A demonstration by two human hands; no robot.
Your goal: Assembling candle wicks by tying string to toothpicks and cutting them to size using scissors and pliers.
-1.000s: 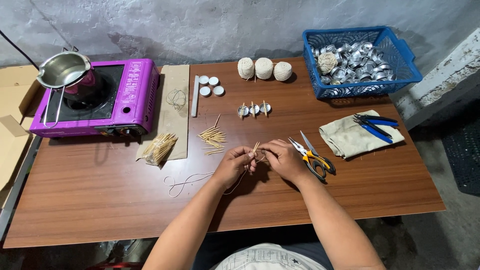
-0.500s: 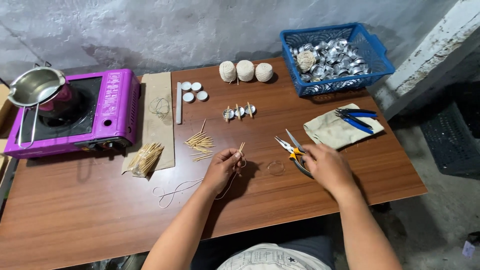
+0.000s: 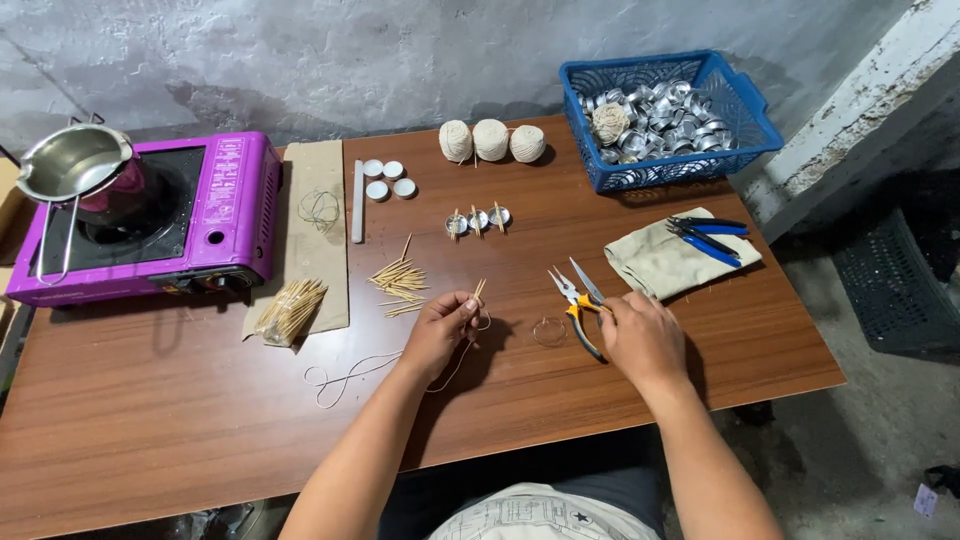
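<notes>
Near the desk's [image 3: 180, 430] front middle, the left hand [image 3: 440, 330] is closed in a pinch on a small stick [image 3: 478, 291] with string [image 3: 350, 372] trailing left in loops across the wood. The forearm runs up from the bottom edge, wrist slightly bent. The right hand [image 3: 640, 338] lies palm down, fingers curled onto the yellow handles of the pliers [image 3: 578, 300], which rest on the desk. Loose sticks [image 3: 398, 280] lie just beyond the left hand; a folded cloth [image 3: 665, 262] sits past the right.

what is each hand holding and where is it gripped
Left hand pinches thin wooden sticks at their lower end, with pale string trailing. Right hand grips the yellow-handled pliers by the handles.
</notes>
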